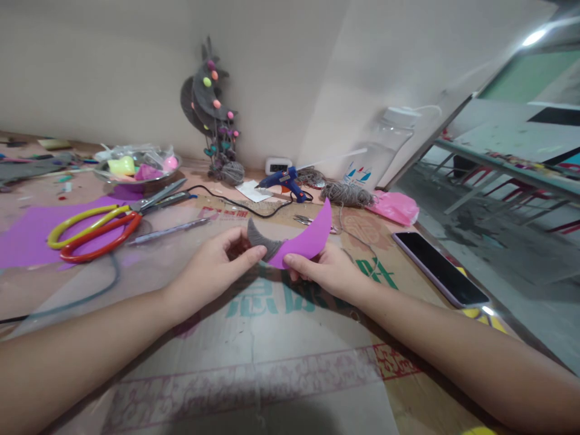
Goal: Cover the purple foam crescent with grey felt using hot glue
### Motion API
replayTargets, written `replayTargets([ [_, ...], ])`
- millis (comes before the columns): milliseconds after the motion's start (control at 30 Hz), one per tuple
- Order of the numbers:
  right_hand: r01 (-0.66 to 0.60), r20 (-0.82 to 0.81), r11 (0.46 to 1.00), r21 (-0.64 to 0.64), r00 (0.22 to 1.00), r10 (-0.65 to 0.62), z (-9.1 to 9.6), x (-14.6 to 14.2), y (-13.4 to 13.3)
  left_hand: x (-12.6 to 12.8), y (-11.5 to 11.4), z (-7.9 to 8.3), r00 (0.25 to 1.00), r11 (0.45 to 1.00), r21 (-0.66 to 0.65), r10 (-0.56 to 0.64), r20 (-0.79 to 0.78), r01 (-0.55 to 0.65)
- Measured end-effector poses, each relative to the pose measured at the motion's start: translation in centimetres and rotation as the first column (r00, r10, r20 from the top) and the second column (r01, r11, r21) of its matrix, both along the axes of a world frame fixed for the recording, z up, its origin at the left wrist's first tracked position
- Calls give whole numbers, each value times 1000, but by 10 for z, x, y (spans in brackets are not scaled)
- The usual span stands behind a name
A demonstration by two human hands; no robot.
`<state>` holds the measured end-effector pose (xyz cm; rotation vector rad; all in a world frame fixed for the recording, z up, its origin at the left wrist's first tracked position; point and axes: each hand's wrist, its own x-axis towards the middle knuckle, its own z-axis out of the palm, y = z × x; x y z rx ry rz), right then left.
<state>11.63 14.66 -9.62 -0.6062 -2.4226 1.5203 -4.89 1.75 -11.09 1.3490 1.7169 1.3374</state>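
Observation:
A purple crescent-shaped foam piece [310, 237] is held between both hands above the cardboard-covered table [272, 350]. Grey yarn is wrapped around its left end [263, 240]. My left hand [217, 263] pinches that grey-wrapped tip with thumb and fingers. My right hand [324, 270] grips the crescent's middle from below, fingers curled round it. The crescent's right tip points up and away from me.
Large yellow and red scissors [97, 229] lie on a purple sheet [27, 235] at left, a pen [170, 231] beside them. A blue glue gun [283, 180], grey yarn [347, 193], pink bag [395, 206] and bowl [136, 169] sit behind. A phone [439, 267] lies right.

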Motion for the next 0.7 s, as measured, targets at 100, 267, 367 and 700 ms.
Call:
replayTargets([
  [100, 10, 8, 999, 33, 1000, -10, 1, 0, -2, 1, -1, 1, 1000, 1000, -15, -20, 10, 20],
  [267, -9, -28, 996, 86, 1000, 11, 0, 0, -5, 1, -1, 3, 1000, 999, 28, -25, -1, 25],
  [367, -32, -80, 989, 143, 996, 44, -2, 1, -5, 0, 0, 2, 1000, 998, 58, -8, 16, 7],
  [700, -4, -308, 999, 46, 951, 18, -5, 5, 3, 1, -1, 5, 988, 1000, 31, 0, 153, -5],
])
